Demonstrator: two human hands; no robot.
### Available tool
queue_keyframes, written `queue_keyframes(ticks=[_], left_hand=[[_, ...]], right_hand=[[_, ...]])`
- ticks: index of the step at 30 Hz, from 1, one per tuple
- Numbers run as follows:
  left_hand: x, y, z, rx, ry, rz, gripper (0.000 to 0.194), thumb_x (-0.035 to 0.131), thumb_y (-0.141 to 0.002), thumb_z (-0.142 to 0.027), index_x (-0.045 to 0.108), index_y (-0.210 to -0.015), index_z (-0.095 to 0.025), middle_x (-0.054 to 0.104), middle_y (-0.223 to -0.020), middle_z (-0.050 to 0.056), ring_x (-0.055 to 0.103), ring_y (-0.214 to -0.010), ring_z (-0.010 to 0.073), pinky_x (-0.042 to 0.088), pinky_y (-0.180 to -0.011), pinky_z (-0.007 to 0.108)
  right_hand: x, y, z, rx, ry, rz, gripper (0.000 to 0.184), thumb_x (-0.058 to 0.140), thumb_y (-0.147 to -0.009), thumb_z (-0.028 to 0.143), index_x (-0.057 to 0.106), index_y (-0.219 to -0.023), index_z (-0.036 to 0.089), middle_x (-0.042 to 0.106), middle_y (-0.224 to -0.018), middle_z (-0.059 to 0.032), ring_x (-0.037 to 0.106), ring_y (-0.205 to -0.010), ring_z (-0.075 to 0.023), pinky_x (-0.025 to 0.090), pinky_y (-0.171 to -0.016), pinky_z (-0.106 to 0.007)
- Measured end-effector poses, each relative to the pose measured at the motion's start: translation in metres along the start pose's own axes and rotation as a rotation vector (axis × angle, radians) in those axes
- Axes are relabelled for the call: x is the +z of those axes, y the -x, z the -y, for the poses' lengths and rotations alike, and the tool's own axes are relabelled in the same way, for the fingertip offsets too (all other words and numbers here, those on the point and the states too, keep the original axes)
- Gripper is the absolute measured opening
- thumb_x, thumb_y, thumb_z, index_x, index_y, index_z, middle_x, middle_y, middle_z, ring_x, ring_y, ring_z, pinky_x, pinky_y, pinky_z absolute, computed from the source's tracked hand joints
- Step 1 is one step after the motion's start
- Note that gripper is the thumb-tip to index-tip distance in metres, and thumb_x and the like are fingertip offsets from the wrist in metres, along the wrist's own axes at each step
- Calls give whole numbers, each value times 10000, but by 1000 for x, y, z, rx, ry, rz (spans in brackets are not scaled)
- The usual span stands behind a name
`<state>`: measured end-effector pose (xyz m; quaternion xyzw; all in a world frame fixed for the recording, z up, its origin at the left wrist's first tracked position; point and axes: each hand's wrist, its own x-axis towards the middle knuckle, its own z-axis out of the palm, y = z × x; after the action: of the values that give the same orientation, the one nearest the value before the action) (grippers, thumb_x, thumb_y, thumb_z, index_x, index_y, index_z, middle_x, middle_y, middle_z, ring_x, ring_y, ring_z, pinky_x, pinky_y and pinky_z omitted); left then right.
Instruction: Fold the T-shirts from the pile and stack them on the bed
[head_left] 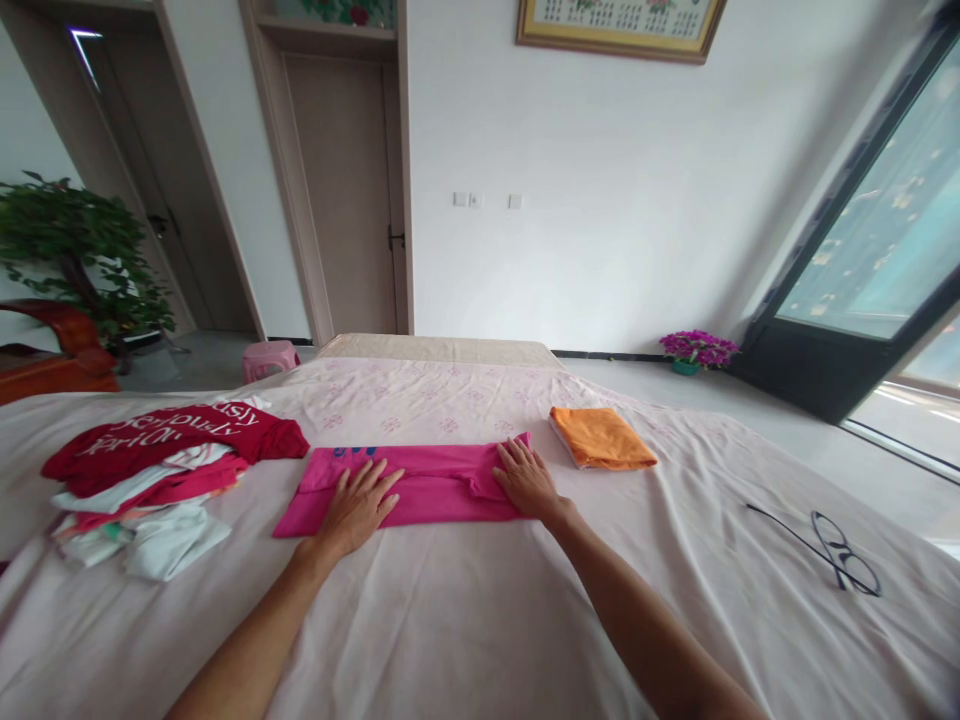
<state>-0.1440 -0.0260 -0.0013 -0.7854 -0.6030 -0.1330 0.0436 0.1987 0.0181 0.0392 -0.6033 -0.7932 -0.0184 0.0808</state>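
Head view: the pink cloth (439, 500) lies in a long strip on the sheet (450, 630), left of the orange cloth (604, 438). The left hand (364, 502) and right hand (527, 479) rest on it, fingers spread, gripping nothing. Pressing softly outward with both should smooth the creases.

We are seeing soft, matt cloth in the pink garment (439, 497), its surface looking mostly smooth, with shallow creases. We are finding a similarly dull finish on the orange cloth (604, 438) and on the pile of clothes (161, 455), whose fabric is looking crumpled. Underneath, we are looking at a matt cloth sheet (457, 620), wrinkling in places. Further off, we are noticing glossy wood on the chair (75, 350), smooth plastic on the stool (270, 352), matt paint on the wall (600, 210), and an even, dull finish on the door (341, 200).
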Motion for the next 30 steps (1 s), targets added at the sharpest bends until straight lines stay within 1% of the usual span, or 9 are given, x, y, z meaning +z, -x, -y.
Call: queue_keyframes(ticks=[2,5,9,11,13,16,20,24,30], left_hand=[[0,2,1,-27,13,-18,482,412,-951,-441,468,-1420,-345,407,-1530,66,325,-1423,281,185,-1146,545],[-1,6,4,-66,32,-44,498,454,-932,-453,490,-1408,-314,425,-1518,75,346,-1410,272,200,-1151,520],[-5,12,3,-122,13,-91,483,490,-915,-446,533,-1373,-299,463,-1489,86,372,-1390,273,209,-1149,512],[-6,13,0,-168,-15,-123,466,491,-915,-434,556,-1353,-287,487,-1468,98,387,-1376,283,203,-1147,526],[-7,13,-1,-199,-43,-148,458,485,-918,-419,567,-1343,-271,500,-1454,112,399,-1363,295,199,-1143,546],[-6,12,-1,-174,-55,-175,448,482,-920,-379,568,-1341,-254,497,-1454,118,416,-1349,294,224,-1138,543],[-4,10,2,-90,-25,-169,427,475,-922,-333,576,-1332,-270,514,-1440,96,432,-1340,275,278,-1130,499],[-3,9,4,-92,-6,-144,427,443,-936,-344,577,-1332,-258,537,-1417,97,444,-1333,271,301,-1121,483],[-4,9,3,-98,30,-151,415,459,-926,-332,593,-1312,-257,556,-1398,92,457,-1321,259,301,-1123,468]], right_hand=[[7,-1,-10,43,25,77,601,284,-1001,481,271,-1527,190,236,-1591,-131,186,-1468,-251,214,-1141,-500],[10,1,-21,92,35,108,596,255,-1007,464,263,-1527,173,221,-1594,-137,178,-1470,-256,206,-1130,-549],[-1,-2,-20,157,45,61,557,362,-983,434,404,-1457,144,333,-1546,-155,232,-1441,-302,167,-1134,-567],[-9,-3,-9,146,28,-37,478,432,-961,354,494,-1389,150,450,-1467,-165,324,-1388,-305,185,-1133,-526],[-18,-4,7,34,-61,-103,376,447,-951,273,585,-1290,189,570,-1342,-137,460,-1271,-262,287,-1087,-433],[-24,-1,37,-176,-233,-88,273,447,-956,237,694,-1069,219,672,-1122,-76,574,-1056,-192,420,-902,-293],[-20,-1,69,-304,-270,-67,268,449,-959,207,705,-881,197,677,-944,-51,585,-902,-157,426,-776,-244],[-12,-11,81,-294,-193,-57,306,423,-976,226,681,-817,183,663,-896,-59,580,-858,-163,417,-714,-247],[-4,-28,88,-211,-46,14,273,371,-993,220,642,-992,196,653,-1017,-86,611,-859,-179,425,-641,-246]])
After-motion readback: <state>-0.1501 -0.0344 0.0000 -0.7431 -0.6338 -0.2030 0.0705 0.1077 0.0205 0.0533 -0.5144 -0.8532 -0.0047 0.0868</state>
